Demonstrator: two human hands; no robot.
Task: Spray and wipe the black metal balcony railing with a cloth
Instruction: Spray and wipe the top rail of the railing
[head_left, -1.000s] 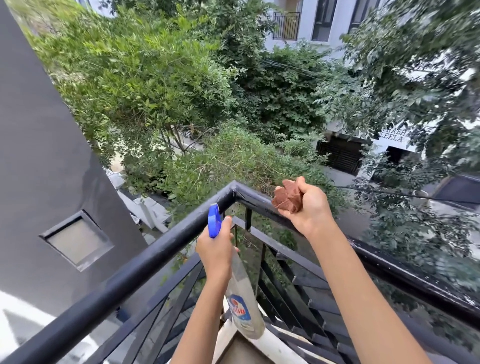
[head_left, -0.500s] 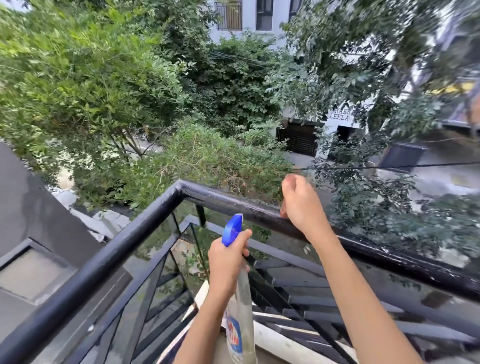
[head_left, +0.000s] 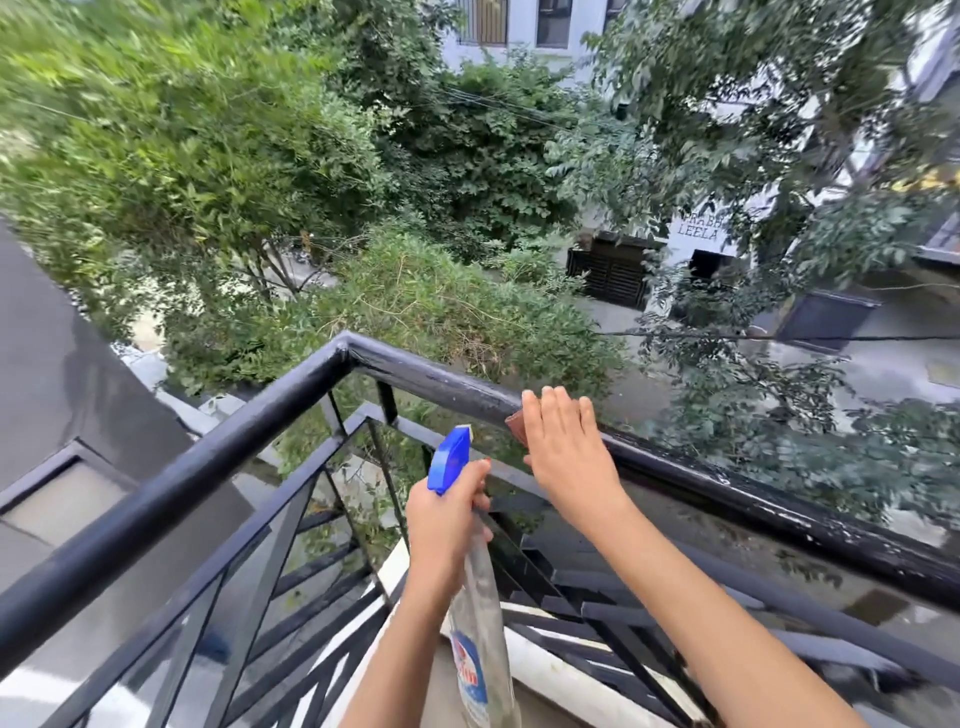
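— Where's the cloth (head_left: 518, 430)?
— On the rail (head_left: 426, 378), just right of its corner, pressed under the right hand (head_left: 566, 449), fingers flat.
— And the left hand (head_left: 447, 525)?
— Curled round the bottle (head_left: 480, 623), just inside the rail.

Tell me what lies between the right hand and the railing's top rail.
A brown cloth: the right hand presses it onto the top rail, with only a corner showing beside the index finger. The head view shows this.
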